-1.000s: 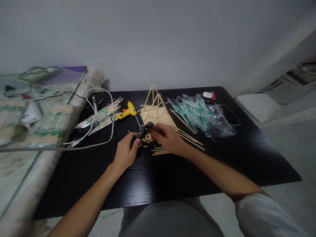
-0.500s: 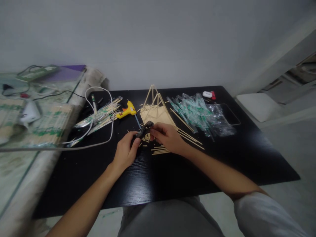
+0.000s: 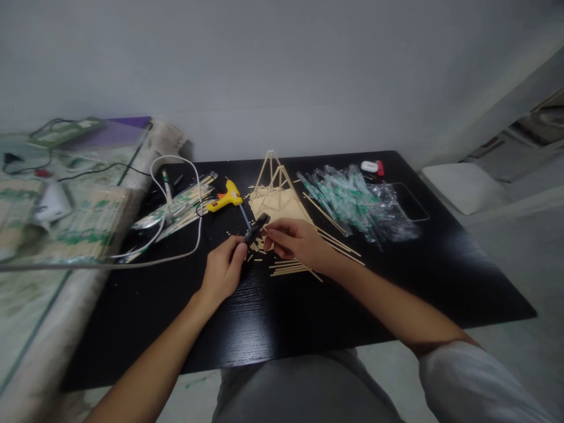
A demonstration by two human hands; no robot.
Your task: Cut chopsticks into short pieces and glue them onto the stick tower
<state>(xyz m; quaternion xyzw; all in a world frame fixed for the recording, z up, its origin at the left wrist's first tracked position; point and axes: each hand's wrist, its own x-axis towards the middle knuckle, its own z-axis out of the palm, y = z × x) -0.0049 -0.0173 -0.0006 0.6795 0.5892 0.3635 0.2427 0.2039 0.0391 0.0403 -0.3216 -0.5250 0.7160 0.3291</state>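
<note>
Where the two hands meet at mid-table, a small black cutter (image 3: 256,228) noted, angled up and away toward the stick frame (image 3: 277,176). Left hand (image 3: 223,272) closed around the cutter's near handle end, fingers curled, thumb on top. Cutter's far tip projecting past the left fingers and meeting the fingertips of the right hand (image 3: 296,242). Right fingers pinched together at that tip; whether a stick piece is gripped between them cannot be told, too small to resolve. Short cut stick pieces (image 3: 259,245) scattered directly under the cutter and between both hands. Longer loose sticks (image 3: 288,268) lying just beside and partly beneath the right palm. Black table (image 3: 308,317) bearing all of it. Yellow glue gun (image 3: 225,198) lying left of the frame, near the cutter tip but apart from it. Heap of clear wrappers (image 3: 356,202) well to the right. White cable (image 3: 176,235) looped at the left.
</note>
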